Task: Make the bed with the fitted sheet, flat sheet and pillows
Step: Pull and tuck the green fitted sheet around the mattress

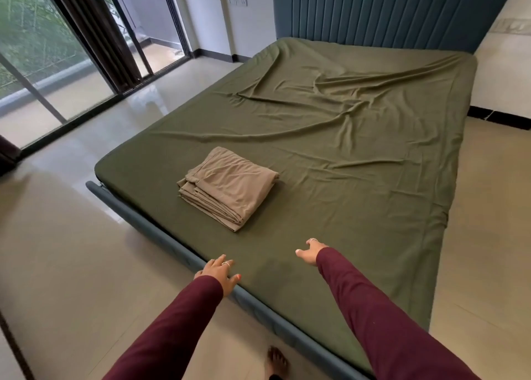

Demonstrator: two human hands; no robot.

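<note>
A: Step in hand, I judge: smoothing the olive-green stretchy fitted sheet [330,138] at the foot edge. Left hand [219,274] lies flat on the sheet's edge over the padded blue-grey bed frame rail [161,236], fingers spread, holding nothing. Right hand [311,251] is also on the sheet or just above it, contact unclear; fingers extended, grasping nothing.

B: How to do it well?

A: Press palms flat and sweep outward toward the corners, pulling slack over the mattress side. The creases fan out diagonally mid-bed, so tension likely needs to go toward the far right corner, near the ribbed teal upholstered headboard [388,8].

B: The flat sheet?

A: Folded tan rectangular stack of soft thin cloth [227,187], layered edges showing, sitting on the fitted sheet near the foot, left of centre, well apart from both hands. It should move off before smoothing under it.

B: Pillows?

A: None in view. Surroundings: glossy beige tiled floor [71,250], dark-framed sliding glass doors [43,63].
</note>
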